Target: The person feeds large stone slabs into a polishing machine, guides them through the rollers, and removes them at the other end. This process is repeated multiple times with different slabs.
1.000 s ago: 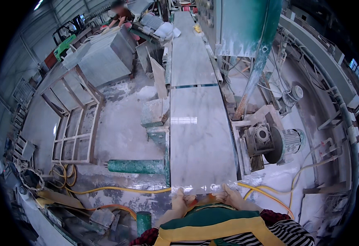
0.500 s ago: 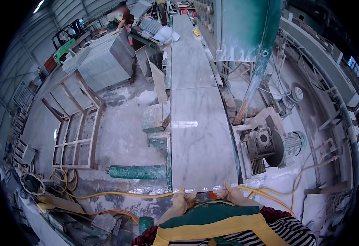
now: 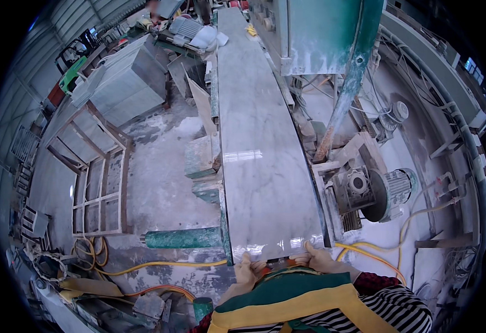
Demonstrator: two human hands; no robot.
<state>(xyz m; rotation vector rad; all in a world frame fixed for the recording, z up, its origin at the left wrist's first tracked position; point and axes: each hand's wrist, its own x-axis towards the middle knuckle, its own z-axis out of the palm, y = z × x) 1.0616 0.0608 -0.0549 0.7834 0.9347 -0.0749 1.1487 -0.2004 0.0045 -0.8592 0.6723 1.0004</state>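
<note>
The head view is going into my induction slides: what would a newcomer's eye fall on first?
Probably the pale veined slab, running up the middle, with the left hand and right hand at its near edge. Next comes the big green housing, right of the slab's far end, then the grey motor below it at right. The green roller-like cylinder also stands out, left of the slab's near end.

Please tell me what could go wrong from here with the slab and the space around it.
The left hand and right hand grip the pale slab's near edge, so they might be pinched if it shifts. The yellow hose lying across the floor to the left could trip someone stepping there.
</note>
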